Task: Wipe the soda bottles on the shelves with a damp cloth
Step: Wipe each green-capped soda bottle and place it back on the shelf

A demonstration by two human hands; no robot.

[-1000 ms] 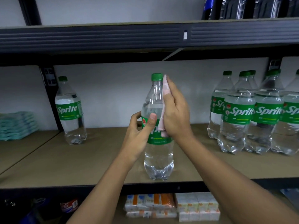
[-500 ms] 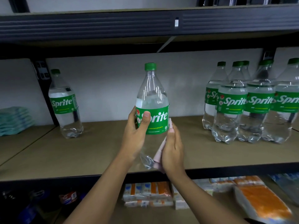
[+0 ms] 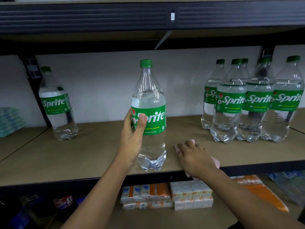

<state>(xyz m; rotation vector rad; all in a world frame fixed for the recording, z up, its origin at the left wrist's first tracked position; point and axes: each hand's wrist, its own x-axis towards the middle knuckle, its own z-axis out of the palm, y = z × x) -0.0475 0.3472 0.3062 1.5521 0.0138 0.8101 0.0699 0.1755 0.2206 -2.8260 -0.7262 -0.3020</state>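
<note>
Left hand (image 3: 132, 138) grips bottle (image 3: 151, 90) at shelf (image 3: 66, 171) edge, well apart from other bottles (image 3: 229, 103).

Tan shelf (image 3: 82, 154), lone bottle (image 3: 57, 109) left, centre bottle (image 3: 149, 141) near front, bottle cluster (image 3: 250, 104) right, pink cloth (image 3: 216, 162) at front edge

Cloth (image 3: 216, 163) mostly hidden (under right hand (image 3: 196, 160))

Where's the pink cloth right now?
In the head view, the pink cloth lies under the right hand at the front edge of the middle shelf, just right of the Sprite bottle held by the left hand.
</note>
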